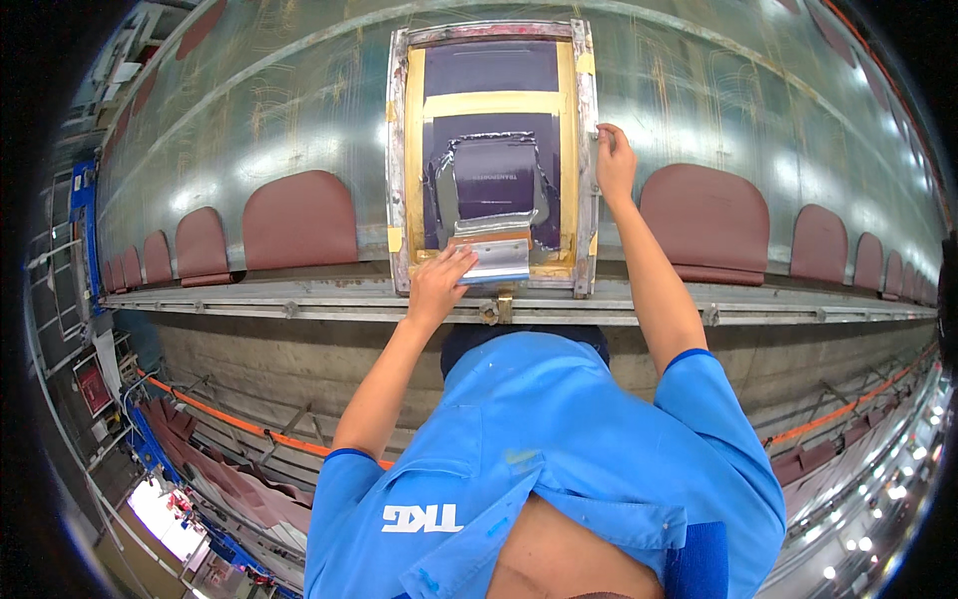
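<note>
A screen printing frame (pixel 398 70) with yellow-taped inner edges lies on the long table, straight ahead of me. Its mesh is dark purple, with wet ink (pixel 539 215) smeared around a rectangular print area. At the near end of the mesh, my left hand (pixel 437 287) grips the left part of a squeegee (pixel 499 260) with a metal holder. The squeegee's blade edge rests by the ink at the near side of the print area. My right hand (pixel 617 165) is closed at the frame's right rail, its fingertips touching the edge; the thumb side is partly hidden.
Maroon rounded panels (pixel 299 220) lie in a row along the table (pixel 699 110), left and right of the frame. A metal rail (pixel 369 302) runs along the table's near edge. Behind me are an orange rail (pixel 269 431) and another table with maroon pieces (pixel 225 474).
</note>
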A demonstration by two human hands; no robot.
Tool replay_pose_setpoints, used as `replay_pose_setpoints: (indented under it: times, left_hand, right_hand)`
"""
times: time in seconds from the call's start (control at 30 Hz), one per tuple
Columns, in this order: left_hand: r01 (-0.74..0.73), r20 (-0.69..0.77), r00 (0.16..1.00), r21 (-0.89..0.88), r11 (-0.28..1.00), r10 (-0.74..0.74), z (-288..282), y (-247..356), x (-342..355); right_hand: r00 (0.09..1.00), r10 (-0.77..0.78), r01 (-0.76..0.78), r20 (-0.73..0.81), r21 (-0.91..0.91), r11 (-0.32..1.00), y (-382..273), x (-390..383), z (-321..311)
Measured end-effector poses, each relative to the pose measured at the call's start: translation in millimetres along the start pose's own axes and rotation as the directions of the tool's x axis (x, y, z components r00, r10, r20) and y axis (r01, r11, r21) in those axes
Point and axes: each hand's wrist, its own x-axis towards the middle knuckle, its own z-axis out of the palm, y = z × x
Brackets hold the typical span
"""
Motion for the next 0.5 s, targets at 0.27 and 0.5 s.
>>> replay_pose_setpoints:
  times: [0.27,0.5]
  left_hand:
    - [-0.075,-0.06,0.995,0.073,0.994,0.08,8.6,-23.2,10.2]
    - [0.195,0.06,0.98,-0.073,0.978,-0.191,-48.2,-63.8,162.5]
  right_hand:
    - [0.996,-0.004,0.006,0.084,-0.035,0.999,8.3,-0.8,2.0]
    - [0.773,-0.361,0.54,0.522,-0.243,0.806,-116.0,11.6,-11.1]
